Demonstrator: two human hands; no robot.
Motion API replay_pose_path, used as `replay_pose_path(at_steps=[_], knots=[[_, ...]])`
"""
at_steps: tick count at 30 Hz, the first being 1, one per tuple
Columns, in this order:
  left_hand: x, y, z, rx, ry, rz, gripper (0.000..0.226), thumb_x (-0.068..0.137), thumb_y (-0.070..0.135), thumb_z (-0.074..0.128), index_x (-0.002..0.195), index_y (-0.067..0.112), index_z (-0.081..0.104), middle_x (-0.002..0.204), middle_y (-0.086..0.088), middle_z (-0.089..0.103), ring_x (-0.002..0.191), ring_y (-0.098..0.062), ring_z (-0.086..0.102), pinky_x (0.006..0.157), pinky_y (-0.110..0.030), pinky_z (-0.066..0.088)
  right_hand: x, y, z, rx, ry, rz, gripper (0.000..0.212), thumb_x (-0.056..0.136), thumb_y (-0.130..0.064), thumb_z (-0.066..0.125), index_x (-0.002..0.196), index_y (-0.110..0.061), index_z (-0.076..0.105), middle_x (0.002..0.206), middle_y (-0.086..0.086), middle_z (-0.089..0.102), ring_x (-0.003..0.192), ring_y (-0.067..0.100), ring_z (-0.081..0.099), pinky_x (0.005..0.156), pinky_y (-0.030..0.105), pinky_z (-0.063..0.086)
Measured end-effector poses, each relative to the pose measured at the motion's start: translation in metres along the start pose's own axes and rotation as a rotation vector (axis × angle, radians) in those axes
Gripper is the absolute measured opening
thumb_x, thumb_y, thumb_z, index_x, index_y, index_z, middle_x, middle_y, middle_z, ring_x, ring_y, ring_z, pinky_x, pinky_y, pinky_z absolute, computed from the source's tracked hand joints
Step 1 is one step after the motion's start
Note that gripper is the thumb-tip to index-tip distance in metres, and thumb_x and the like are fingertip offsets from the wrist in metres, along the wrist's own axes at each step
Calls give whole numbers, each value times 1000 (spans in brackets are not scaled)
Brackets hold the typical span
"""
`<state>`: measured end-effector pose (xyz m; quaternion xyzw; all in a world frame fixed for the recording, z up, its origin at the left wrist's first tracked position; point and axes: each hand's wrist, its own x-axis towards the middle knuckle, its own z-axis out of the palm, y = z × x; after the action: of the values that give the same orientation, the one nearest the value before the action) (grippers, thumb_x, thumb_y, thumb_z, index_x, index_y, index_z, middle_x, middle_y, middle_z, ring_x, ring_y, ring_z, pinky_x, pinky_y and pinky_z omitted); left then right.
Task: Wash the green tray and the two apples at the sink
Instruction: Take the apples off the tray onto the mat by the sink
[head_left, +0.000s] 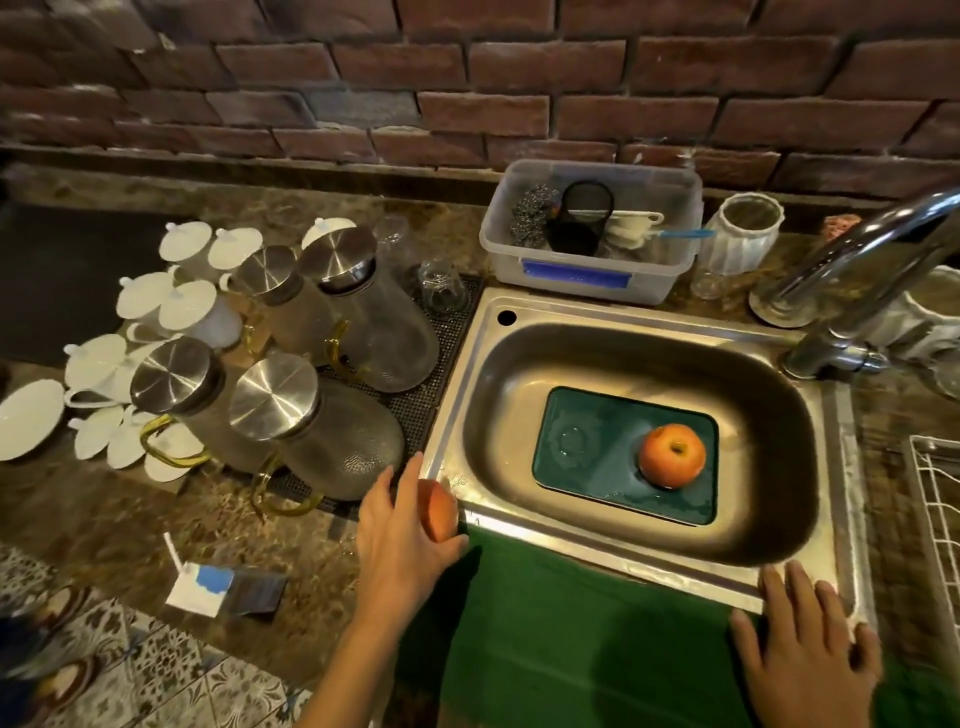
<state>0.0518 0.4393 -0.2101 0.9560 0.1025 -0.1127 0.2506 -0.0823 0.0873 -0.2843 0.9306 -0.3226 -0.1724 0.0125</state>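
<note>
1. Head view: the green tray (597, 447) lies flat on the floor of the steel sink (644, 343), its long axis running left to right, and one apple (671, 455) sits upright on its right half, stem hollow up.
2. The left hand (400, 540) is curled around the second apple (438, 508), held just over the near left corner of the sink rim, above the counter edge.
3. The right hand (805, 644) is spread flat, palm down, holding nothing, resting at the near right corner of the rim.
4. The relation that matters: the tray and the basin lie to the right of and beyond the left hand, so the held apple likely has only a short way to go over the rim to join the first. The right hand is nearer the faucet (852, 270), which arches in from the far right; no water appears to be running.
5. Writing: a clear plastic box (587, 244) behind the sink carries a blue label, and a small carton (200, 587) on the near counter shows a blue patch; no lettering on either is readable.
</note>
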Motion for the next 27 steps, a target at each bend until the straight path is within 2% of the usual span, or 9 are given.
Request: replay_pose_path(at_steps=[3,5,7,9,13,16,21,27], knots=[[13,36,5,67,28,143,111,65,49,86,154,38,20,159,-4,23,145,-25,21,115,-50,31,4,6,12,3,-20,-21,81,80,-72,-5,151,-45,24,164,-13,17,151,15,14,120,49,6],[26,68,19,-45,-24,206,106,68,45,85,154,34,24,157,-5,28,144,-24,26,114,-47,34,4,9,15,24,3,-39,76,87,-69,2,147,-40,39,160,-8,32,147,20,26,118,51,11],[39,101,42,-152,-100,265,100,70,39,84,153,28,28,153,-6,32,141,-20,29,114,-37,31,2,14,16,107,53,-77,75,90,-67,11,140,-30,53,151,1,48,140,28,39,114,54,16],[51,134,71,-186,-174,322,96,72,37,82,152,24,30,150,-6,34,139,-16,29,110,-28,29,0,15,17,137,89,-103,78,91,-67,11,138,-25,56,148,6,51,138,31,43,114,56,16],[67,188,137,-189,-367,331,101,73,39,82,154,29,22,156,-4,27,143,-22,27,115,-40,30,0,19,22,164,90,-137,74,93,-64,16,141,-22,54,151,6,47,140,32,40,116,58,13],[76,211,183,-115,-480,320,108,70,38,85,156,28,19,156,-6,27,144,-29,27,113,-47,31,1,23,29,188,84,-177,68,92,-62,28,143,-22,50,154,5,43,142,30,37,117,57,12],[87,226,235,36,-573,269,111,70,38,84,157,29,16,159,-6,20,142,-36,30,111,-51,32,4,24,38,220,41,-181,69,91,-63,33,147,-25,41,157,2,36,145,27,31,119,55,5],[97,224,255,84,-601,240,102,72,41,82,154,31,22,153,-7,28,137,-37,38,105,-50,37,5,24,40,215,38,-202,68,90,-64,36,146,-25,41,158,2,34,146,29,30,119,56,6]])
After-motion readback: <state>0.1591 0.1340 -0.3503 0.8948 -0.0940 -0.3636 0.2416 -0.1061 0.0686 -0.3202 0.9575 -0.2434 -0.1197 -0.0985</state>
